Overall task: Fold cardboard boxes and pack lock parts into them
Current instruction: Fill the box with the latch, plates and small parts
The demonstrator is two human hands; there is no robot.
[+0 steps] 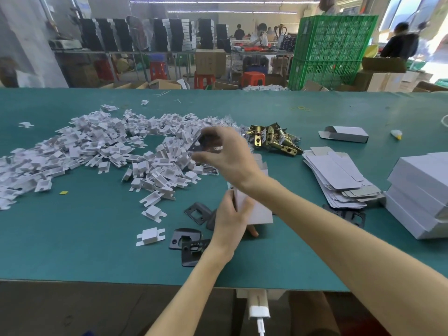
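Note:
My left hand (pixel 230 220) grips a small white cardboard box (pixel 257 207) that stands upright on the green table, its top flaps open. Above and to the left of the box, my right hand (pixel 228 154) holds a clear bag of dark lock parts (pixel 206 144), blurred by motion. Black strike plates (pixel 191 241) lie on the table just left of my left hand. Brass latch bolts (pixel 274 139) sit in a heap behind the box. A large pile of white plastic inserts (pixel 109 149) covers the left half of the table.
Flat unfolded boxes (pixel 337 175) are stacked to the right, with closed white boxes (pixel 419 190) piled at the far right. One folded open box (pixel 346 134) lies further back. Green crates (pixel 332 49), red stools and people stand beyond the table.

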